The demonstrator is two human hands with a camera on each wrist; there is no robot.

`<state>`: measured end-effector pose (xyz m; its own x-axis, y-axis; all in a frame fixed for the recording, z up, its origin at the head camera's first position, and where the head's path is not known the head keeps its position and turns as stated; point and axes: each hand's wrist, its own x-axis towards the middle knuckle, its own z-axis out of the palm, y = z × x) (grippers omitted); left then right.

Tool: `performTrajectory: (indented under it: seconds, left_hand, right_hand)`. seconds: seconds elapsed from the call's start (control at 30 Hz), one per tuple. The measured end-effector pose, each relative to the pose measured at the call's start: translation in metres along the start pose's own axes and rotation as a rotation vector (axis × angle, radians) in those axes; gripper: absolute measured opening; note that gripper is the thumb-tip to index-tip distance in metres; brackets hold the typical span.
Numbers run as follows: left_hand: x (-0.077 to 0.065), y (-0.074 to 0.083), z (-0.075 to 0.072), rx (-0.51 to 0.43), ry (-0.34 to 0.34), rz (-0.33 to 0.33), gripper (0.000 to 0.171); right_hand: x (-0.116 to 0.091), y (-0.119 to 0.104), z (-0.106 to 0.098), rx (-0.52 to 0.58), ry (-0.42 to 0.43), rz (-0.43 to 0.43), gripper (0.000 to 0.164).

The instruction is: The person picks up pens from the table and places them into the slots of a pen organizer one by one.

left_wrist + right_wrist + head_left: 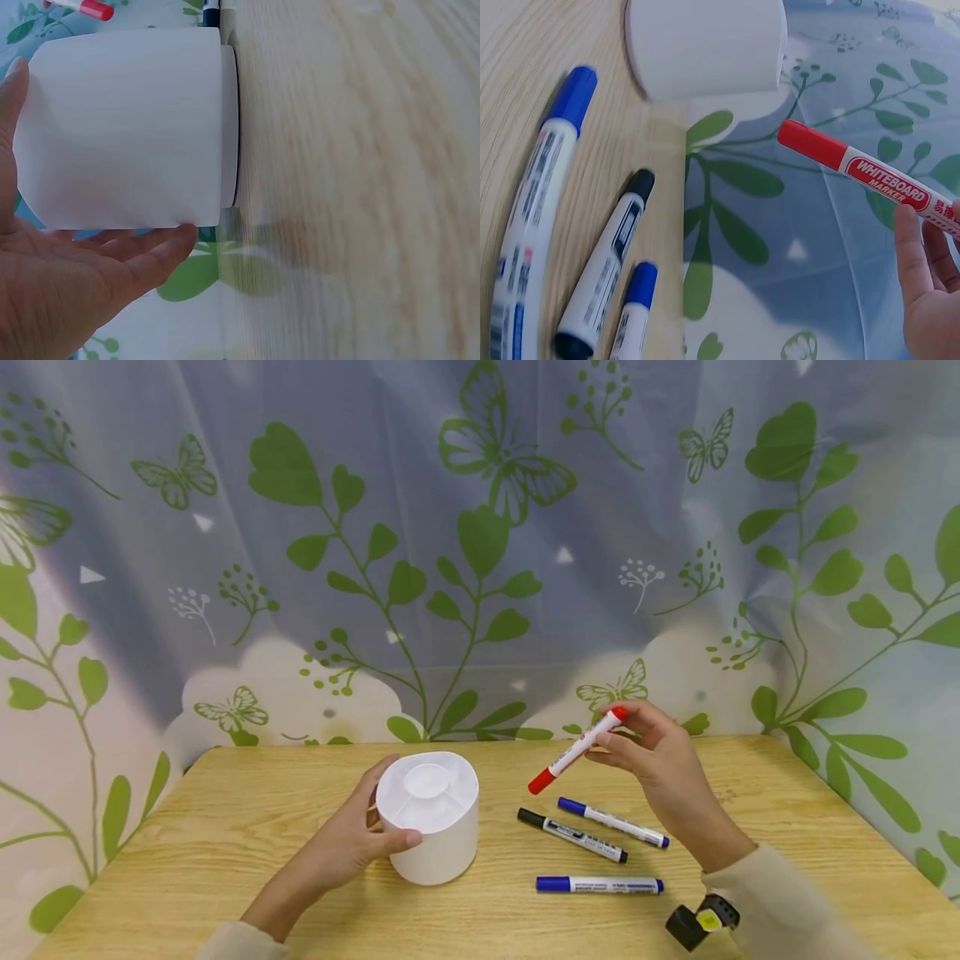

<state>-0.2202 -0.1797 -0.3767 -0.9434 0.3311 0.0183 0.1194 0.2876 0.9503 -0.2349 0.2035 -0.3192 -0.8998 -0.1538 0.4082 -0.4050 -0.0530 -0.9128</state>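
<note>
A white round pen holder with inner dividers stands on the wooden table, left of centre. My left hand holds it from the left, thumb on the near side and fingers round the far side; in the left wrist view that hand lies along its wall. Up in the air to the right, my right hand pinches a red whiteboard marker near its upper end. The marker's red cap points down and left toward the holder, apart from it. The right wrist view shows the lettering on the marker.
On the table right of the holder lie a black marker, a blue marker behind it and another blue marker nearer me. A patterned curtain hangs behind the table's far edge.
</note>
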Motion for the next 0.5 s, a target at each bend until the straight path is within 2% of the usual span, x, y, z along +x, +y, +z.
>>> performTrajectory:
  seconds: [0.5]
  left_hand:
    - [0.001,-0.001,-0.003,0.029,-0.016,0.028,0.109]
  right_hand:
    - [0.007,-0.004,0.035,0.08,0.002,0.003,0.023]
